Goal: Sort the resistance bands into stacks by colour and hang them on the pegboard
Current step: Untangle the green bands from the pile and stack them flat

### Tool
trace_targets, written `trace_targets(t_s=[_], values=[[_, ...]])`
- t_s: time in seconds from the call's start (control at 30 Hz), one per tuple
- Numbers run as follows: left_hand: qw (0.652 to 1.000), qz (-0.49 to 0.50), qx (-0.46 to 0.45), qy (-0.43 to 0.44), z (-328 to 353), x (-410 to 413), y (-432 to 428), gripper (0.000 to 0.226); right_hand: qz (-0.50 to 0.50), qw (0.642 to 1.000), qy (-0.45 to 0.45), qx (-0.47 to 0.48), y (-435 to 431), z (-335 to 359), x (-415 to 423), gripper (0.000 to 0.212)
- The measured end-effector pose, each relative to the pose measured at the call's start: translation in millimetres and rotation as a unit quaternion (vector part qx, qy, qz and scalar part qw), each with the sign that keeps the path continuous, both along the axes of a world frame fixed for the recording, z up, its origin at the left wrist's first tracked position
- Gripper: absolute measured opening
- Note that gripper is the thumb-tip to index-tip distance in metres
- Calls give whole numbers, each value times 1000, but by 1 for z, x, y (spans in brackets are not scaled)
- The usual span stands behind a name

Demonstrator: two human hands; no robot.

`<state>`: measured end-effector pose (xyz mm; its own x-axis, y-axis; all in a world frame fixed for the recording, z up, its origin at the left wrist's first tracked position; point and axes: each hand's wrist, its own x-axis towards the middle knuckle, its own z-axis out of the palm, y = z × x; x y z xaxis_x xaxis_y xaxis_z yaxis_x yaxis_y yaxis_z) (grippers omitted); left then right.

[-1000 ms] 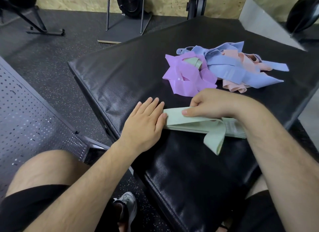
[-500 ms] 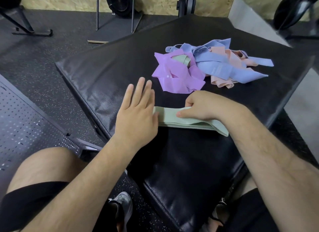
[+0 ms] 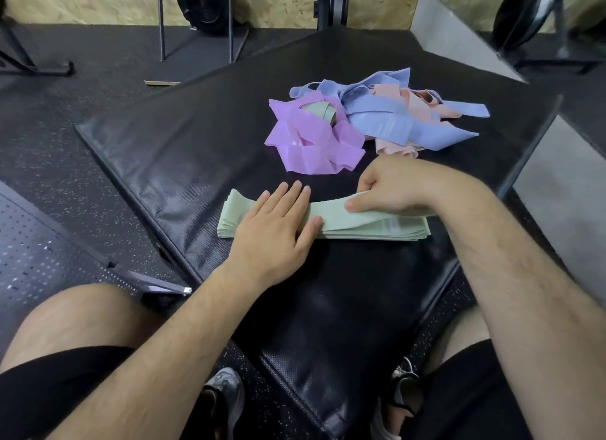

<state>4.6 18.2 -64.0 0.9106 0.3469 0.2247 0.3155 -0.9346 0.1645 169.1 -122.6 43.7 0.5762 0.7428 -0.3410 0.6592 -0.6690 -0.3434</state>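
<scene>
The left hand (image 3: 273, 233) lies flat with straight fingers, pressing the green stack (image 3: 367, 231) on the padded block (image 3: 183, 151). The right hand (image 3: 390, 193) pinches the top band (image 3: 334, 210). The bands look soft, light and probably springy, so they are best held by both folded ends.

Dark hair covers both my forearms (image 3: 170, 334) and thins out toward the wrists. The nails on my left hand (image 3: 275, 230) and right hand (image 3: 390, 190) are trimmed short. I wear black shorts (image 3: 49, 393), one leg showing on each side of the black pad's (image 3: 328, 315) near corner. Left of that corner is my grey mesh left sneaker (image 3: 223, 397). Right of it is my paler right sneaker (image 3: 385, 423) with black laces.
</scene>
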Motion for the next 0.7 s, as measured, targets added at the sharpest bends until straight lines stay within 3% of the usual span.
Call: trace_targets(t_s=[0.27, 0.37, 0.47, 0.7], values=[[1000, 4, 10, 20, 11, 2, -5, 73, -33, 998, -39, -20, -5, -18, -3, 28], [998, -55, 39, -16, 22, 14, -16, 68, -30, 997, -62, -18, -5, -19, -5, 26], [993, -119, -14, -17, 19, 33, -35, 62, -23, 996, -80, -18, -6, -19, -5, 20], [993, -112, 5, -22, 1, 40, -43, 61, -11, 998, -61, -18, -26, -10, 5, 14]])
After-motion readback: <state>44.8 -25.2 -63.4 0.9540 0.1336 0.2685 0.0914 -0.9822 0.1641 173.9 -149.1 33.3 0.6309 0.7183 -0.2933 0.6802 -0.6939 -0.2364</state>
